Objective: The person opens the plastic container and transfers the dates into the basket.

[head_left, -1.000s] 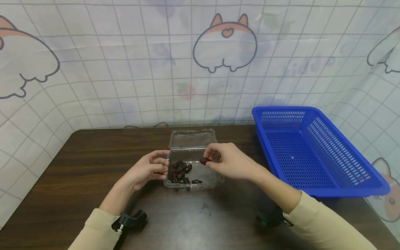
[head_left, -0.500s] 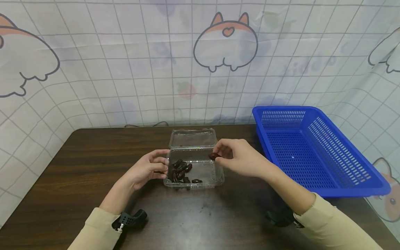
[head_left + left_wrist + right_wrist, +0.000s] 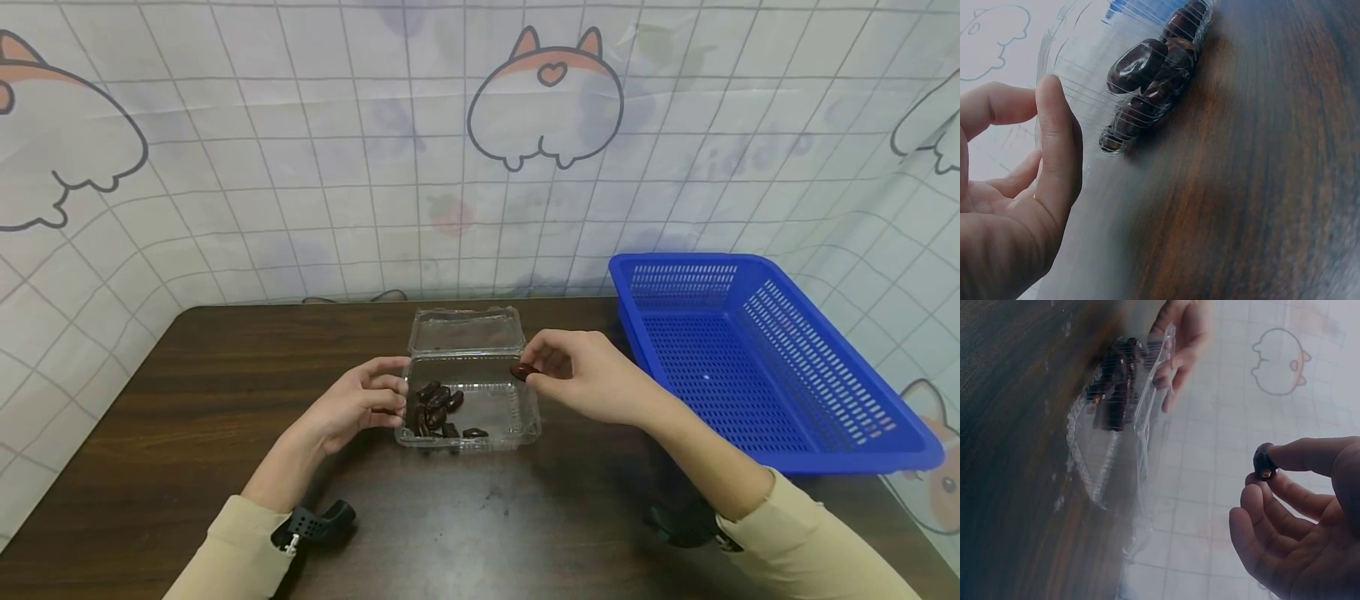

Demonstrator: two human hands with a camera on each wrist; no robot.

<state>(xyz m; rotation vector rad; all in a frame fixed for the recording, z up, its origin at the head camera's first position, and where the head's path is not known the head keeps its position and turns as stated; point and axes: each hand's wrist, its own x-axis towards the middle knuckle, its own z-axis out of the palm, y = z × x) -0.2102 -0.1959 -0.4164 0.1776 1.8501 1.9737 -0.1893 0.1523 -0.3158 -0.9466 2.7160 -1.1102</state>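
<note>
My right hand [image 3: 592, 377] pinches a dark red-brown date [image 3: 524, 372] between thumb and fingertips, over the right side of a clear plastic clamshell box [image 3: 517, 437]. In the right wrist view the same date [image 3: 1264, 461] shows end-on, apart from the box. My left hand [image 3: 363, 402] has its fingers loosely bent, with the tips against the left wall and rim of the box. Several dates [image 3: 436, 408] lie bunched in the left part of the box, and a single one [image 3: 475, 432] sits near its front wall. Its lid [image 3: 467, 333] is folded back.
A blue perforated basket [image 3: 780, 461] stands at the right of the dark wood table [image 3: 225, 358]. A cloth backdrop [image 3: 360, 208] with a grid and cartoon prints rises behind the table. Black straps [image 3: 322, 522] sit on the wrists.
My right hand has moved right and slightly up with the date, from above the middle-right of the box to near its right edge. The left hand has stayed at the box's left side.
</note>
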